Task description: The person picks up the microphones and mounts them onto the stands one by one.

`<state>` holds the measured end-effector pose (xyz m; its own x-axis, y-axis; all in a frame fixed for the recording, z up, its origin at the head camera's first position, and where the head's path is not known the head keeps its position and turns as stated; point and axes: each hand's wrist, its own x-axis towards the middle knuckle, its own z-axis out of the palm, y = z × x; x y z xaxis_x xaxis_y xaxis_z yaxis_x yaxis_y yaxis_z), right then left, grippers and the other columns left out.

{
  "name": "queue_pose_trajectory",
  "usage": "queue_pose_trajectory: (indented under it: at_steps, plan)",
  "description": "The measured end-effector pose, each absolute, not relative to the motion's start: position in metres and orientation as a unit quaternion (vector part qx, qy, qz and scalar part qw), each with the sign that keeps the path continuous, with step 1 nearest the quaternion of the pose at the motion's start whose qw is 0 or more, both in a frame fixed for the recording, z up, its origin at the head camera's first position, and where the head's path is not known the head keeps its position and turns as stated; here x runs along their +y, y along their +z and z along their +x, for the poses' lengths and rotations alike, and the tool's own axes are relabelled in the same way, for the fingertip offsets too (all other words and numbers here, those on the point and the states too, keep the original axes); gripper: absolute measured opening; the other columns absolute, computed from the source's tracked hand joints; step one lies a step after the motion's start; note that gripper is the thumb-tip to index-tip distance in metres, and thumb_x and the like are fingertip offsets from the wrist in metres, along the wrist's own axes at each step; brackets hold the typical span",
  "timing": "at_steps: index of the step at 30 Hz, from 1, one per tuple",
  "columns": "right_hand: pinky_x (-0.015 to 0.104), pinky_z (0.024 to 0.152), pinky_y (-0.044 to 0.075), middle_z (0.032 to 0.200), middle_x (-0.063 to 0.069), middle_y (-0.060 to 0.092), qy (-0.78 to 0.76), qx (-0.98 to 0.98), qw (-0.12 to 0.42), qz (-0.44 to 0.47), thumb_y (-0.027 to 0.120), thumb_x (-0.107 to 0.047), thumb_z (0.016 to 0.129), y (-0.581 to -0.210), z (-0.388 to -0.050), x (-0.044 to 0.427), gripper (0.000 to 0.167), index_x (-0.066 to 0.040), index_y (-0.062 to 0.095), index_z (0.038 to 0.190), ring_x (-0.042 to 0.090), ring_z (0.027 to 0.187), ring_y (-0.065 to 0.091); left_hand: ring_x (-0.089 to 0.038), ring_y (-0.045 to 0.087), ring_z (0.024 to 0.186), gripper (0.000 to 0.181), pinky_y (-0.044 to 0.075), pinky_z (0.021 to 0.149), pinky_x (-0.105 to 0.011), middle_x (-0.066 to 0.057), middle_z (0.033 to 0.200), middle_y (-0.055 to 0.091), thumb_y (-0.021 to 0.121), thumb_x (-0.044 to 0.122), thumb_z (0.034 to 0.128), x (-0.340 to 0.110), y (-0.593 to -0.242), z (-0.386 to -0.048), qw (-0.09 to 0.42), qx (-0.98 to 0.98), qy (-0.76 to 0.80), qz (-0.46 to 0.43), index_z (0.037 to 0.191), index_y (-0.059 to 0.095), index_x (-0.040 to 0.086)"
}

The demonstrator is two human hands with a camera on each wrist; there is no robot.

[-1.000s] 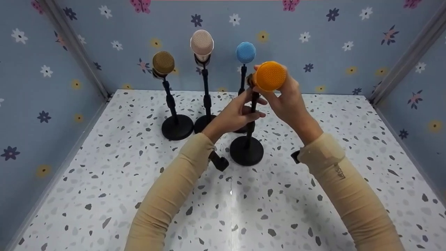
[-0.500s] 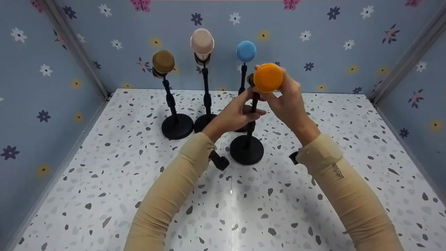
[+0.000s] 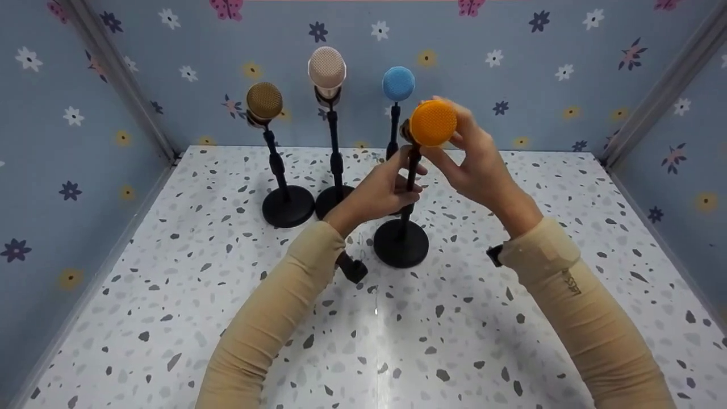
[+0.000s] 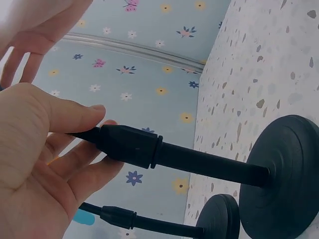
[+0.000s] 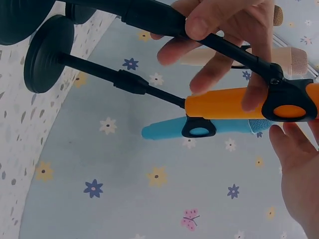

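Note:
An orange microphone [image 3: 433, 123] sits in the clip of a black stand [image 3: 401, 244] whose round base rests on the tabletop. My left hand [image 3: 372, 193] holds the stand's upper pole, thumb on one side and fingers on the other. In the right wrist view, one left finger lies against the orange microphone body. My right hand [image 3: 483, 162] is around the microphone's mesh head, with fingers over its top and the thumb below. Part of that grip is hidden behind the head. The left wrist view shows the pole's thick collar [image 4: 130, 145] just below the left hand.
Behind stand a brown microphone [image 3: 264, 101], a pale pink microphone [image 3: 328, 68] and a blue microphone [image 3: 398, 84], each on a black stand. The blue one's stand is partly hidden by the left hand. Flowered panels [image 3: 539, 85] enclose the speckled tabletop [image 3: 306, 352].
My right wrist has shifted slightly right, and its fingers show more spread around the microphone head. The orange head has moved slightly up and left. My left hand keeps holding the pole.

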<state>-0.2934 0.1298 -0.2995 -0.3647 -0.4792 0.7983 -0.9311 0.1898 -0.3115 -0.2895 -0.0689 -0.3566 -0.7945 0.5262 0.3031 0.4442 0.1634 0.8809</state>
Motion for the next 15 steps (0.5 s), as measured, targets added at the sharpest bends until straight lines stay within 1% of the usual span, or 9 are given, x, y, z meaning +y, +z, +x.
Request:
queue_pose_trajectory:
  at_steps: [2,5,9,12,15]
  plan:
    - [0.046,0.108,0.044,0.147,0.011,0.051,0.406,-0.72,0.278,0.49,0.069,0.007,0.092,-0.303,-0.293,0.135,0.062,0.0,0.039,0.146,0.028,0.135,0.051,-0.022,0.069,0.102,0.071,0.057,0.09,-0.032,-0.012,0.128,0.057,0.066,-0.01,0.0896,-0.071,-0.358,-0.29,0.031,0.767,0.554,0.323,0.149,0.038,0.015]
    - [0.047,0.113,0.039,0.149,0.011,0.048,0.408,-0.729,0.267,0.481,0.069,0.008,0.092,-0.312,-0.292,0.145,0.065,-0.001,0.038,0.148,0.03,0.138,0.049,-0.021,0.068,0.104,0.066,0.055,0.093,-0.032,-0.01,0.126,0.06,0.065,-0.008,0.0892,-0.074,-0.363,-0.289,0.036,0.772,0.547,0.322,0.146,0.043,0.016]
    - [0.046,0.114,0.037,0.154,0.011,0.045,0.408,-0.755,0.239,0.455,0.071,0.003,0.092,-0.334,-0.294,0.16,0.07,-0.003,0.036,0.152,0.027,0.141,0.045,-0.016,0.066,0.106,0.055,0.053,0.096,-0.029,-0.008,0.122,0.066,0.066,-0.005,0.093,-0.078,-0.372,-0.285,0.031,0.785,0.527,0.324,0.143,0.049,0.012]
    - [0.044,0.115,0.037,0.157,0.008,0.043,0.41,-0.777,0.197,0.436,0.074,-0.005,0.092,-0.352,-0.296,0.17,0.074,-0.006,0.035,0.155,0.024,0.143,0.041,-0.014,0.066,0.107,0.045,0.053,0.095,-0.028,-0.006,0.12,0.068,0.065,-0.001,0.0966,-0.081,-0.38,-0.283,0.021,0.788,0.522,0.326,0.139,0.054,0.009]
    - [0.045,0.116,0.035,0.158,0.006,0.041,0.393,-0.809,0.123,0.42,0.076,-0.018,0.093,-0.369,-0.298,0.174,0.075,-0.008,0.036,0.156,0.023,0.144,0.039,-0.014,0.066,0.107,0.037,0.053,0.094,-0.028,-0.004,0.119,0.068,0.065,0.002,0.0984,-0.082,-0.386,-0.281,0.01,0.785,0.528,0.325,0.135,0.059,0.007]
